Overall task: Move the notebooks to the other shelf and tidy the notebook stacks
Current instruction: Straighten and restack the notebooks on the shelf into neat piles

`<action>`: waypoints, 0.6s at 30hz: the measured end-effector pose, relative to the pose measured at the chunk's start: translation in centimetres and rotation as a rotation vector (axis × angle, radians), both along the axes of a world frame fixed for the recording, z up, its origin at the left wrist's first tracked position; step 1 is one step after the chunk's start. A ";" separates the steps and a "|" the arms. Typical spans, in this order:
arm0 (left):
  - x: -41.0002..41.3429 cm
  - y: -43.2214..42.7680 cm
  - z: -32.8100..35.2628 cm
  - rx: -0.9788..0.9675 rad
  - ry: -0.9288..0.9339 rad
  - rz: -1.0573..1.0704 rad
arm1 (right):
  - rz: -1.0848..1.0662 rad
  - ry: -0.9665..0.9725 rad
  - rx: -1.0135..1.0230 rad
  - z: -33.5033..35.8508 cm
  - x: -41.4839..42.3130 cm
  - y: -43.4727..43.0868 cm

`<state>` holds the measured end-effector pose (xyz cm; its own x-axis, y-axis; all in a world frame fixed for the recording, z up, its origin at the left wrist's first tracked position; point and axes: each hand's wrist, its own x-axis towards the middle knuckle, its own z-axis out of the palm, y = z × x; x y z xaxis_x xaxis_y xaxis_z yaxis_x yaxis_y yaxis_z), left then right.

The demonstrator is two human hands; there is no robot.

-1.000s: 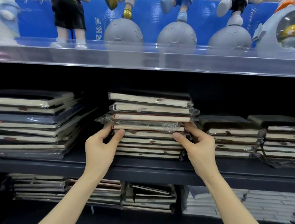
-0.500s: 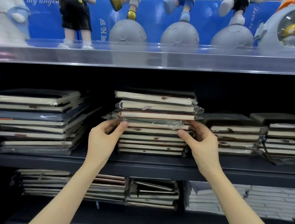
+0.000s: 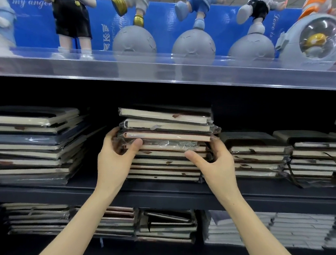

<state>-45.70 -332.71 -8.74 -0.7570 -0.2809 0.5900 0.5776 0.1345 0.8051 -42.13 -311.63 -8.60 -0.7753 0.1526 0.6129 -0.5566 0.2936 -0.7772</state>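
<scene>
head view: notebook stack point(image 3: 167, 145) centre frame, on dark shelf point(image 3: 37, 189)
my left hand point(image 3: 116, 157): now curled round the stack's upper left end
my right hand point(image 3: 216, 163): curled round the right end
change: my grip has closed higher up; a lift looks ready

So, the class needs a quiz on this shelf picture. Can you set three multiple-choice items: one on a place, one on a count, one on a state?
1. Where is the notebook stack that the hands grip?
A. bottom shelf
B. middle shelf, between other stacks
C. floor

2. How many grey balls stand on the top shelf?
A. one
B. three
C. five

3. What are the left hand and right hand doing?
A. hanging empty
B. holding a pen
C. gripping the stack's sides

Answers:
1 B, it rests on the dark middle shelf with stacks on either side.
2 B, three balls each carry figures.
3 C, both hands curl round its sides.
</scene>
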 end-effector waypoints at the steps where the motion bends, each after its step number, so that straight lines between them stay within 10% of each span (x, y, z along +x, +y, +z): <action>1: -0.1 0.1 -0.1 -0.005 0.015 0.028 | -0.025 0.007 0.011 0.0 0.1 -0.3; 18: -0.1 -0.5 0.2 0.030 0.008 -0.058 | 0.009 0.001 0.002 0.4 -0.4 -0.1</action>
<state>-45.82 -333.19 -8.49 -0.7681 -0.2537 0.5879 0.5900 0.0765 0.8038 -42.51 -311.75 -8.20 -0.7757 0.1446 0.6143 -0.5601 0.2906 -0.7758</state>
